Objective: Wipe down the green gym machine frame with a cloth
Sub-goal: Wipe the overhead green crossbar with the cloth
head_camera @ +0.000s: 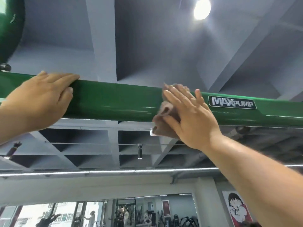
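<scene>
A green frame beam [114,100] of the gym machine runs overhead across the view from left to right, with a MAXPUMP badge [232,102] at its right. My left hand [41,99] rests on the beam at the left, fingers hooked over its top edge and thumb on the front face. My right hand [188,115] presses a brown cloth [164,120] flat against the beam's front face just left of the badge, fingers straight. Most of the cloth is hidden under the palm; its lower part hangs below the beam.
A curved green frame part [11,28] rises at the upper left. Above are grey ceiling beams and a round lamp [202,9]. Below the beam run a metal pipe [114,172], a spotlight [139,151], a mirror wall and a poster [237,208].
</scene>
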{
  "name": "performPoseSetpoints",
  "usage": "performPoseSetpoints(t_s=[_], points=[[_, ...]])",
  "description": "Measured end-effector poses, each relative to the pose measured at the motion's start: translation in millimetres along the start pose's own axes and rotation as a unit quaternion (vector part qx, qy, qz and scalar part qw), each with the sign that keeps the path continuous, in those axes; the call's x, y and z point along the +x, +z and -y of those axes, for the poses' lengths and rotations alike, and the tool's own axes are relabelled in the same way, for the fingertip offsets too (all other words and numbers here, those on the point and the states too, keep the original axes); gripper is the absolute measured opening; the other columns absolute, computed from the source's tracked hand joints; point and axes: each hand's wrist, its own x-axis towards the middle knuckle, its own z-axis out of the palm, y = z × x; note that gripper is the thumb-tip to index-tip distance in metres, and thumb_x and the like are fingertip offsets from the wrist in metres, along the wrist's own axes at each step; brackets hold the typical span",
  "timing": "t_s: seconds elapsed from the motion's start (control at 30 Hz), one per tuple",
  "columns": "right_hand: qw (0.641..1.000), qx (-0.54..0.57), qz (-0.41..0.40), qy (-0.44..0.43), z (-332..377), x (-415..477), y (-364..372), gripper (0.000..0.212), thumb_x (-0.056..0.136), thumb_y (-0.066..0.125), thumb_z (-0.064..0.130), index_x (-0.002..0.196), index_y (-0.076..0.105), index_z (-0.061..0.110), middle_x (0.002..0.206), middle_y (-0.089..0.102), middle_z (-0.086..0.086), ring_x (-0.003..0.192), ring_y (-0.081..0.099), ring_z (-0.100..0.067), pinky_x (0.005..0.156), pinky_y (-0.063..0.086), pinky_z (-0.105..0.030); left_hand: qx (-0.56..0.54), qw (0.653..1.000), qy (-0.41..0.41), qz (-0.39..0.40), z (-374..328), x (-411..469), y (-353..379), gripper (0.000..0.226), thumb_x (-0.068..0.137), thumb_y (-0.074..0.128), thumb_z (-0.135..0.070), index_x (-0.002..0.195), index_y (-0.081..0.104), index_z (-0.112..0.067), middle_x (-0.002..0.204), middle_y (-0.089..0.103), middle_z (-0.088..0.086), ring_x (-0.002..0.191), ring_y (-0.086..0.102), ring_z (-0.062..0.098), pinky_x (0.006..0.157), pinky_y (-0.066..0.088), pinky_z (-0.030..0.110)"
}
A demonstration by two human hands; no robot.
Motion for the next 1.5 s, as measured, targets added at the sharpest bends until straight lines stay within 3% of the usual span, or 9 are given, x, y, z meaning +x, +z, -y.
performPoseSetpoints(t_s=[0.2, 0.3, 0.43, 0.6, 0.8, 1.0, 1.17, 1.37, 1.5], points=[[0.969, 0.058, 0.076, 0.226, -1, 29, -15, 0.059, 0.098, 0.017, 0.050, 0.121, 0.061, 0.018, 0.137, 0.056, -0.008, 0.140, 0.037, -0.027, 0.124, 0.006, -0.044, 0.021, 0.998, 0.005, -0.058, -31, -13, -7, 0.058, 0.092, 0.025, -0.032, 0.143, 0.048, -0.016, 0.152, 0.044, 0.006, 0.139, 0.038, 0.029, 0.120, 0.013, 0.043], [0.982, 0.102, 0.133, 0.092, 66, 89, -17, 0.046, 0.102, 0.020, 0.041, 0.091, 0.059, 0.019, 0.088, 0.063, -0.001, 0.093, 0.057, -0.028, 0.118, 0.024, -0.051, 0.031, 0.992, 0.083, -0.084, -43, -27, -13, 0.048, 0.089, 0.034, -0.025, 0.125, 0.063, -0.012, 0.138, 0.057, 0.006, 0.121, 0.049, 0.028, 0.112, 0.026, 0.042], [0.984, 0.158, 0.078, -0.040, 87, 95, -15, 0.042, 0.102, 0.026, 0.051, 0.121, 0.059, 0.033, 0.119, 0.064, 0.008, 0.118, 0.054, -0.020, 0.123, 0.004, -0.050, 0.067, 0.990, 0.117, -0.030, -29, -57, -16, 0.044, 0.087, 0.038, -0.022, 0.120, 0.065, -0.012, 0.133, 0.061, 0.004, 0.114, 0.052, 0.024, 0.102, 0.031, 0.038], [0.964, 0.059, 0.230, 0.119, 56, 107, -25, 0.057, 0.101, 0.016, 0.049, 0.090, 0.064, 0.020, 0.081, 0.061, 0.010, 0.108, 0.058, -0.022, 0.111, 0.028, -0.051, 0.130, 0.990, 0.049, 0.003, 12, -88, -35, 0.050, 0.086, 0.037, -0.028, 0.130, 0.058, -0.014, 0.139, 0.056, 0.005, 0.120, 0.050, 0.024, 0.104, 0.040, 0.044], [0.983, 0.122, 0.136, 0.029, 185, 139, -17, 0.042, 0.103, 0.026, 0.042, 0.113, 0.054, 0.012, 0.100, 0.057, -0.008, 0.099, 0.053, -0.030, 0.089, 0.044, -0.043, 0.176, 0.982, -0.068, 0.014, 47, -106, -70, 0.052, 0.087, 0.032, -0.035, 0.123, 0.062, -0.013, 0.122, 0.064, 0.005, 0.111, 0.060, 0.030, 0.097, 0.046, 0.049], [0.977, 0.155, 0.085, -0.119, 201, 119, -8, 0.061, 0.098, 0.024, 0.055, 0.152, 0.027, 0.027, 0.161, 0.028, 0.001, 0.148, 0.023, -0.020, 0.123, 0.011, -0.046, 0.162, 0.981, -0.097, 0.043, 68, -107, -75, 0.047, 0.095, 0.049, -0.020, 0.142, 0.050, -0.019, 0.143, 0.052, -0.002, 0.130, 0.049, 0.024, 0.109, 0.035, 0.041], [0.984, 0.030, 0.165, 0.054, 201, 149, -29, 0.054, 0.103, 0.009, 0.044, 0.097, 0.052, 0.013, 0.079, 0.055, -0.003, 0.078, 0.052, -0.023, 0.102, 0.039, -0.053, 0.158, 0.982, -0.084, 0.063, 82, -107, -82, 0.055, 0.095, 0.025, -0.027, 0.146, 0.044, -0.029, 0.150, 0.043, -0.014, 0.137, 0.040, 0.015, 0.111, 0.026, 0.036], [0.983, 0.148, 0.082, -0.065, 337, 164, -7, 0.059, 0.102, 0.022, 0.046, 0.150, 0.034, 0.016, 0.160, 0.028, -0.007, 0.148, 0.018, -0.029, 0.122, 0.006, -0.051, 0.042, 0.965, -0.260, 0.012, 125, -78, -102, 0.058, 0.089, 0.040, -0.002, 0.137, 0.053, -0.029, 0.145, 0.051, -0.004, 0.128, 0.048, 0.025, 0.102, 0.040, 0.035], [0.960, 0.182, 0.055, -0.205, 334, 148, -2, 0.058, 0.104, 0.023, 0.046, 0.158, 0.013, 0.028, 0.166, 0.004, 0.008, 0.153, -0.004, -0.013, 0.123, -0.007, -0.044, 0.003, 0.944, -0.327, 0.039, 135, -57, -100, 0.056, 0.090, 0.043, -0.004, 0.134, 0.058, -0.034, 0.132, 0.061, 0.006, 0.107, 0.057, 0.028, 0.078, 0.042, 0.028]])
